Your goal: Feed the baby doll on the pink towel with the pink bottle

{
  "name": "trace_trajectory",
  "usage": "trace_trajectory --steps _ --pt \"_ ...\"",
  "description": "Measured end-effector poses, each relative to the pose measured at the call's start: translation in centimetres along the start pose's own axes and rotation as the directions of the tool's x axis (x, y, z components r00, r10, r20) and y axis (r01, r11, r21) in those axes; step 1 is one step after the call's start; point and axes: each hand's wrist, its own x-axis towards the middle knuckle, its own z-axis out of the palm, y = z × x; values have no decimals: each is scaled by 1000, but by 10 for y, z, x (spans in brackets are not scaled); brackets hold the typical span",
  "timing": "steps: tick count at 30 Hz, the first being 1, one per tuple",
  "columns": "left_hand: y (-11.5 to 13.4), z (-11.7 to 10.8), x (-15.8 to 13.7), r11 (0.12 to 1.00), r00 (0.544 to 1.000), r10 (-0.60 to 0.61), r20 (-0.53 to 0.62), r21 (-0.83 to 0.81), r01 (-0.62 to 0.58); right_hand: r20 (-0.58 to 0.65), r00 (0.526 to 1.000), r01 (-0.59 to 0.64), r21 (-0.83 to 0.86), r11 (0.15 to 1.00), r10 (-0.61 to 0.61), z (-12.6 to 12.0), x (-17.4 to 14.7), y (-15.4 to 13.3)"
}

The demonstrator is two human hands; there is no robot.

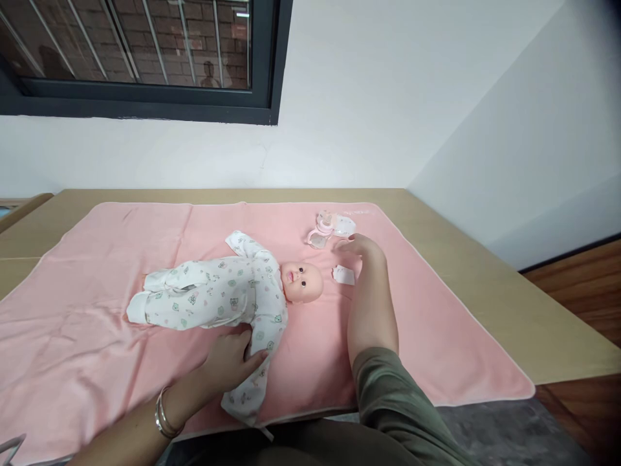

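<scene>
A baby doll [204,291] in a white printed outfit lies on its back on a pink mat [412,343], its head to the right. My left hand [230,362], silver bangles on the wrist, rests against the doll's near sleeve, thumb and fingers apart. Farther off, my right hand [359,247] reaches over the mat with its fingers stretched leftward and nothing visible in them. Just beyond those fingertips stands a pink, clear baby bottle [324,226] with handles. A white patterned packet [345,226] lies beside it. Between the doll's head and my right forearm is a small white piece [343,275] with a wavy edge.
The mat covers much of a light wooden table [466,310], whose far edge meets a white wall [349,129]. A dark-framed window [169,103] is at upper left. Brown wooden furniture [582,278] stands to the right.
</scene>
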Motion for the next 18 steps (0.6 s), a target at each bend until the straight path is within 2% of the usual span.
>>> trace_trajectory --steps 2,4,6,9,12,13,15,18 --pt "1 -1 -1 1000 1000 -3 1 -1 3 -51 993 -111 -93 990 106 -22 -12 -16" --pt "1 -1 -1 1000 1000 -8 1 9 8 -120 992 -41 -34 999 36 -38 -30 -35" --pt "1 -1 -1 1000 1000 -6 -7 18 7 -108 991 92 125 988 -78 -40 -52 -54" --pt "1 0 0 1000 999 14 -38 20 -14 109 984 114 241 964 -143 -16 -84 -69" --pt "0 0 0 999 997 35 -68 20 -34 360 932 -37 173 984 -28 23 -104 -63" --pt "0 -1 0 999 997 39 -74 17 -38 403 914 -106 145 984 39 34 -109 -57" --pt "1 -2 0 999 996 39 -75 16 -38 471 880 -181 225 958 56 50 -115 -45" --pt "3 -5 -2 999 997 38 -72 42 -35 590 807 -267 416 869 -34 60 -123 -34"
